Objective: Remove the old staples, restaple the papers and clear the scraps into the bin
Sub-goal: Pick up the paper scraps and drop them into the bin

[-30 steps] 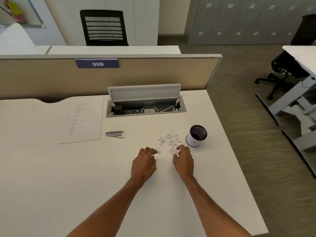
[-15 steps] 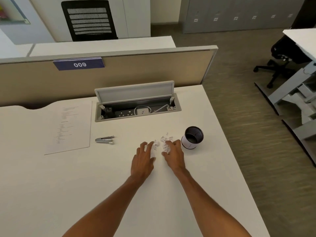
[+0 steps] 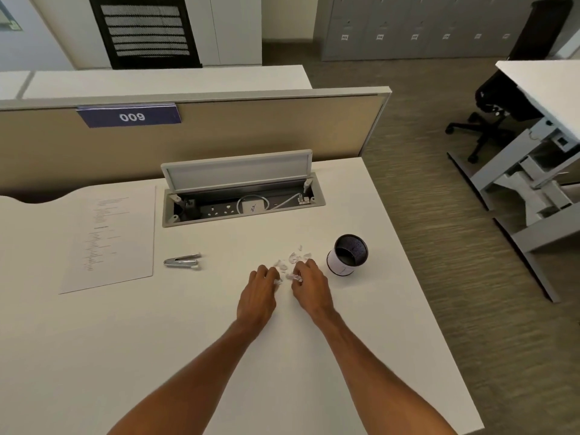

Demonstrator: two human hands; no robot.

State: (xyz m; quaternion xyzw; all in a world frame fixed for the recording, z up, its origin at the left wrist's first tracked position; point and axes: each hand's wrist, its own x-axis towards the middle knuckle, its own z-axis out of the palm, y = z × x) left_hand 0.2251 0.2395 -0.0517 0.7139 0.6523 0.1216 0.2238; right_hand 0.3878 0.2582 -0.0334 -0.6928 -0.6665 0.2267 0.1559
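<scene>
Several small white paper scraps (image 3: 295, 257) lie on the white desk (image 3: 125, 340), just left of a small black mesh bin (image 3: 347, 254) with a white band. My left hand (image 3: 258, 293) and my right hand (image 3: 310, 288) sit side by side at the near edge of the scraps, fingers curled around gathered bits. A metal stapler (image 3: 182, 261) lies to the left. The printed papers (image 3: 111, 241) lie flat at the far left.
An open cable tray (image 3: 241, 199) with its lid up is set into the desk behind the scraps. A beige partition (image 3: 219, 130) backs the desk. The desk's right edge drops to carpet just beyond the bin. Another desk and chair stand at far right.
Both hands have drawn together, sweeping the spread-out scraps into a tighter heap and curling round them. The camera has tilted and moved closer.
</scene>
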